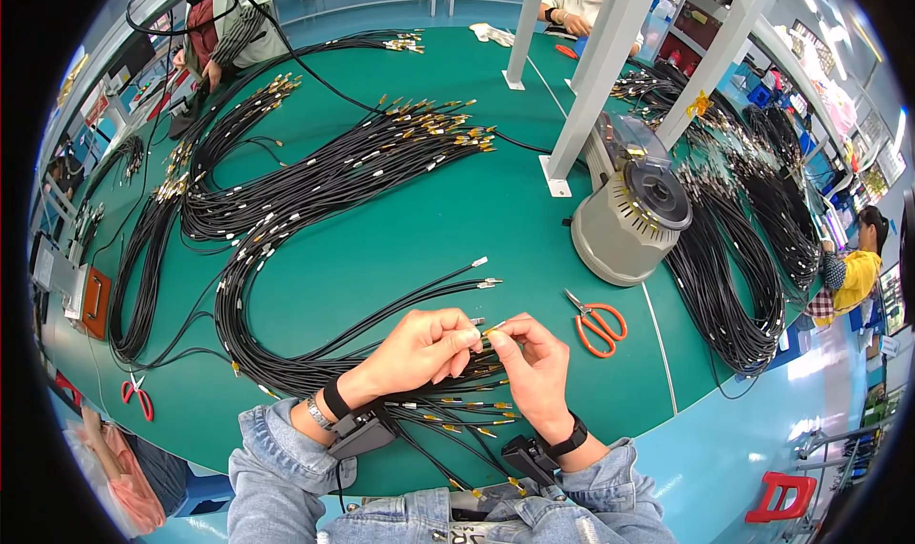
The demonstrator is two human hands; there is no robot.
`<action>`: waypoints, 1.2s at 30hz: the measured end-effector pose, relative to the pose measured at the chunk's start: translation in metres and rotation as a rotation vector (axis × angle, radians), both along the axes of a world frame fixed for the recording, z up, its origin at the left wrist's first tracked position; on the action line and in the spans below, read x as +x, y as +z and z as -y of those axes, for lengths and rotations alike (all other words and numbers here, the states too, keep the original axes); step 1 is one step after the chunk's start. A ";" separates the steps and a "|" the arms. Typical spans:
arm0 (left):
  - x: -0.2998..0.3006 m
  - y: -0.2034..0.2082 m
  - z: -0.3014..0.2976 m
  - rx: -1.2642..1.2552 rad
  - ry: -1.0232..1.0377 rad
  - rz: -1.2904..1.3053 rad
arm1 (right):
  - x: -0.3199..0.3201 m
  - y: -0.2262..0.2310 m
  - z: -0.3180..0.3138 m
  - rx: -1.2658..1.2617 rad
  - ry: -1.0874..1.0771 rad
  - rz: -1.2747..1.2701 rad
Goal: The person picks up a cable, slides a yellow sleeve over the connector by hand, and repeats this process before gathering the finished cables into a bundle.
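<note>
Near the front of the green table (534, 229), my left hand (429, 348) is closed with thumb and fingers pinched together. Close beside it, my right hand (536, 365) pinches the tip of a thin black cable, where a small yellowish end (493, 331) shows between the fingertips. My fingers cover most of that end. Under and around both hands lies a bundle of black cables (250, 339) with white and yellow tips, several ends fanning toward my jacket. Right of my right hand rest orange-handled scissors (599, 327), blades partly spread.
A beige machine with a dark round top (658, 196) stands beside grey metal posts (572, 129). More cable bundles (353, 177) fill the table's far left, others (734, 277) the right. Red-handled scissors (138, 398) lie at the left edge. Other people work around the table; a red stool (782, 496) stands at right.
</note>
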State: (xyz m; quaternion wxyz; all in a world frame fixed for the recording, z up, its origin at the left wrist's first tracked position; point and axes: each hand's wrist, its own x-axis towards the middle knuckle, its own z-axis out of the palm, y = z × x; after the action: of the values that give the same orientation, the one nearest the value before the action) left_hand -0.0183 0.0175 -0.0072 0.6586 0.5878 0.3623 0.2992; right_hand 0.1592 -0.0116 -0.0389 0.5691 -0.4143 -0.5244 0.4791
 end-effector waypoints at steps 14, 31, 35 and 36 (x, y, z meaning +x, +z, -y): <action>-0.008 -0.005 -0.008 -0.234 -0.174 0.197 | 0.003 -0.001 -0.001 -0.011 0.137 -0.108; 0.007 -0.029 -0.011 0.738 0.148 -0.354 | 0.014 0.004 -0.011 -0.075 -0.104 -0.109; -0.002 -0.045 -0.020 0.904 0.271 -0.580 | 0.021 0.004 -0.015 -0.039 -0.164 -0.140; -0.003 -0.048 -0.020 0.907 0.300 -0.647 | 0.021 0.005 -0.015 -0.030 -0.179 -0.138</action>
State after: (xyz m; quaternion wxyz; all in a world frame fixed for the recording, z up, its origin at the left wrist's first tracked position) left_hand -0.0215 0.0371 -0.0552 0.1468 0.8152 0.4602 0.3195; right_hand 0.1804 0.0035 -0.0344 0.6383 -0.4339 -0.4376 0.4614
